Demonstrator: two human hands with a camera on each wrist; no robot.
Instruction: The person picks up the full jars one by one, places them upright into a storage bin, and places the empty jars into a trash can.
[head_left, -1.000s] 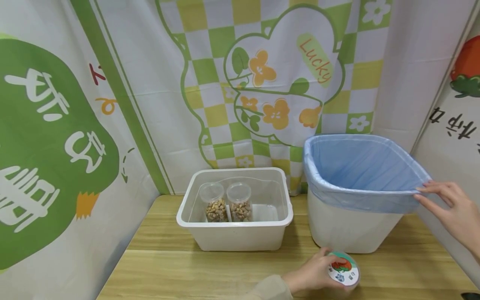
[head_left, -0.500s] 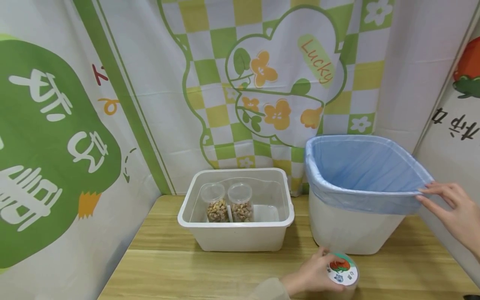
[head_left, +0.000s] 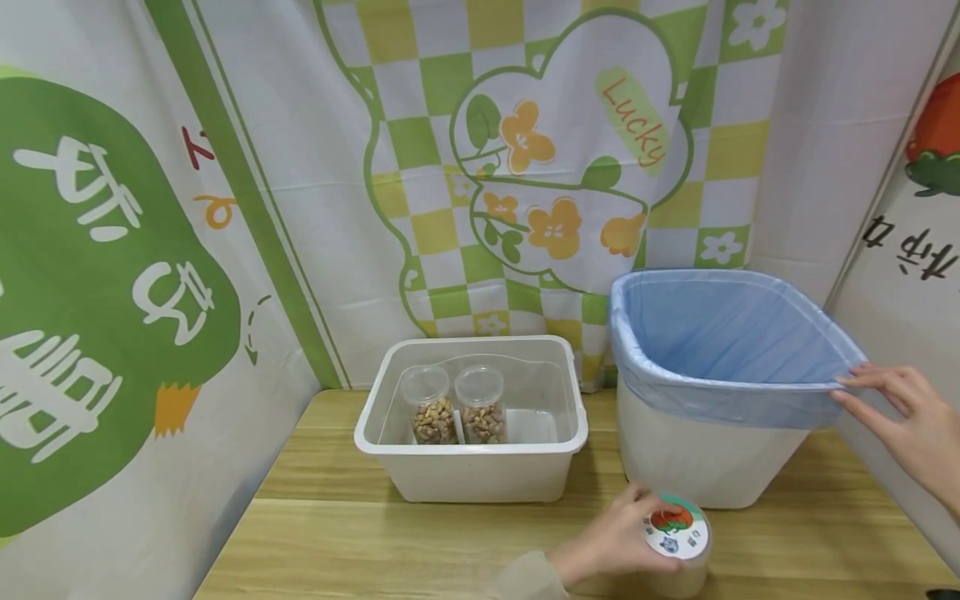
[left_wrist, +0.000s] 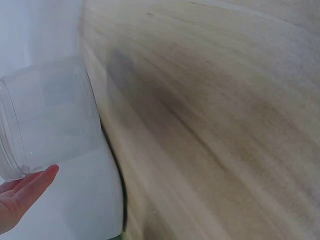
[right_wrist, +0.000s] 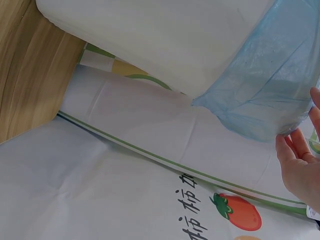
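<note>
The left hand [head_left: 611, 542] grips a clear plastic jar with a round printed lid [head_left: 677, 542] on the wooden table [head_left: 375, 542], while the right hand [head_left: 903, 421], fingers extended, touches the blue-lined white bin [head_left: 712, 450]

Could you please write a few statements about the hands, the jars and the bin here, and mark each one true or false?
1. The left hand grips a jar standing on the table. True.
2. The right hand rests inside the white tub. False: it touches the blue liner at the rim of the bin.
3. Two jars of nuts stand in the white tub. True.
4. The bin's liner is black. False: it is blue.
</note>
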